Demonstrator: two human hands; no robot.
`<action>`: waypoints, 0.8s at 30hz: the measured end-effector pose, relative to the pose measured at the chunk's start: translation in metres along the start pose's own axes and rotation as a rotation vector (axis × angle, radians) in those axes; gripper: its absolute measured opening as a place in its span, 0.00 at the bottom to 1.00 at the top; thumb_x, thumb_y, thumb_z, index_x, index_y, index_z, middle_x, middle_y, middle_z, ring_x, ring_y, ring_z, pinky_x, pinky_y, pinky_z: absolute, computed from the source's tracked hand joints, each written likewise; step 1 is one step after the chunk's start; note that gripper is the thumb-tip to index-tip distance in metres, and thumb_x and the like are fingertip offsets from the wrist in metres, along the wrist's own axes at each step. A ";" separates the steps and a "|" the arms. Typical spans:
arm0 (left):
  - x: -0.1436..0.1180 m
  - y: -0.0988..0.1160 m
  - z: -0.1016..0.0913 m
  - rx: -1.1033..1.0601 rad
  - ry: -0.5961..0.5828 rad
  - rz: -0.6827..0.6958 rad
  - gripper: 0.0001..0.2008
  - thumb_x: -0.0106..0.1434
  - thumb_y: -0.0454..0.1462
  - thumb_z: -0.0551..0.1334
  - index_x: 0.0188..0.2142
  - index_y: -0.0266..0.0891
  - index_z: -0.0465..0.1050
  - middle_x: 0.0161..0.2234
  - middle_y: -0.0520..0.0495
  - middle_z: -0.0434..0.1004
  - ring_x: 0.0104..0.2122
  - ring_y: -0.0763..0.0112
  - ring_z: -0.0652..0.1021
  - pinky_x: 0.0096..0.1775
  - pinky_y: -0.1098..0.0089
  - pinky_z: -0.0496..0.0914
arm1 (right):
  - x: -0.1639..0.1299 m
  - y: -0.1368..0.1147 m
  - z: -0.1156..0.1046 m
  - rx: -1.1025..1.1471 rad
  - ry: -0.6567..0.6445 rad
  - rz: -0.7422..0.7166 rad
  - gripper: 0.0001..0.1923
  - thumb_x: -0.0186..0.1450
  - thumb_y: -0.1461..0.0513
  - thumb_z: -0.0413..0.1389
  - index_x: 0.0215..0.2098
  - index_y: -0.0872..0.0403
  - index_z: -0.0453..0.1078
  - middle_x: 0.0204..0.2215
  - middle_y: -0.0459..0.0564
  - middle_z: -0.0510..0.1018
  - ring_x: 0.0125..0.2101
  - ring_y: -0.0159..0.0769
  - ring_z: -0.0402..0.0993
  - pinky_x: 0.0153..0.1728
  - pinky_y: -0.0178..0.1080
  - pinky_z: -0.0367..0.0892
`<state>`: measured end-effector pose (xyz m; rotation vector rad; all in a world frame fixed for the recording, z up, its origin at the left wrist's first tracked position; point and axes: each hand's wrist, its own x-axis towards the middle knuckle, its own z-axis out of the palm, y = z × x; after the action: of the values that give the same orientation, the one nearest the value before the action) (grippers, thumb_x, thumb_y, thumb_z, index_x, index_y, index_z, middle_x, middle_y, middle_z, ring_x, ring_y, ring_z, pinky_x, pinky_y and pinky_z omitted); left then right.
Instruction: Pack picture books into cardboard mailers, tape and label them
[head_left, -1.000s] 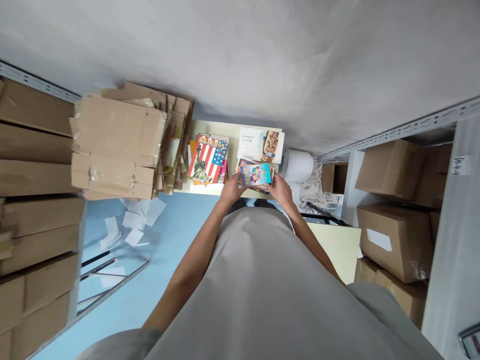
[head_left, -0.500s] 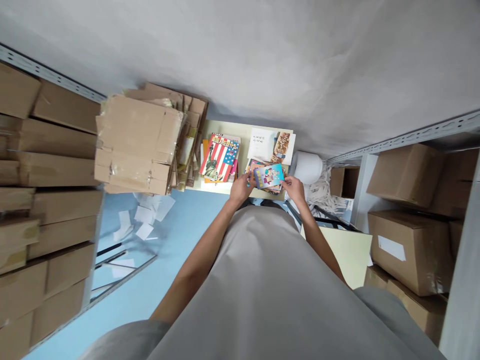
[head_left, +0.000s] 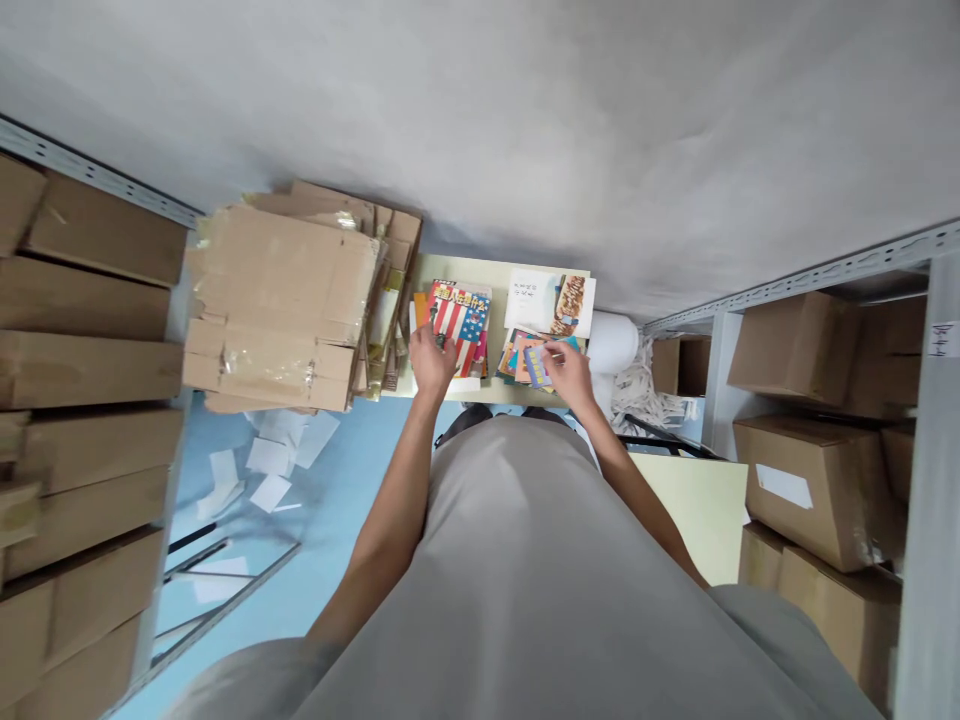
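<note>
My right hand [head_left: 570, 372] pinches a small card [head_left: 537, 366] over the colourful pile [head_left: 525, 355], keeping it sorted. Left of that pile, my left hand [head_left: 433, 362] lies flat, fingers loosely spread, steadying the flag book [head_left: 461, 312] on the desk [head_left: 495, 272].

A leaning stack of flattened cardboard [head_left: 281, 300] stands left of the pale surface [head_left: 501, 392], a white paper roll [head_left: 613, 342] sits at its right, sealed boxes [head_left: 806, 470] fill metal shelves, and paper scraps [head_left: 270, 465] litter the blue floor.
</note>
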<state>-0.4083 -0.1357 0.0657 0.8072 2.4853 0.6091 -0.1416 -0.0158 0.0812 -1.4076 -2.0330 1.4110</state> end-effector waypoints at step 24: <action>0.042 -0.062 -0.038 -0.128 -0.363 0.144 0.29 0.73 0.34 0.63 0.72 0.33 0.69 0.68 0.26 0.75 0.66 0.41 0.79 0.68 0.49 0.74 | 0.034 -0.046 0.182 -0.300 0.042 0.397 0.08 0.73 0.58 0.59 0.46 0.53 0.78 0.44 0.55 0.87 0.46 0.49 0.85 0.52 0.46 0.79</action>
<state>-0.4862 -0.1647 0.0510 0.9580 2.0536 0.6041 -0.3081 -0.0888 0.0242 -2.0406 -2.0835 1.2314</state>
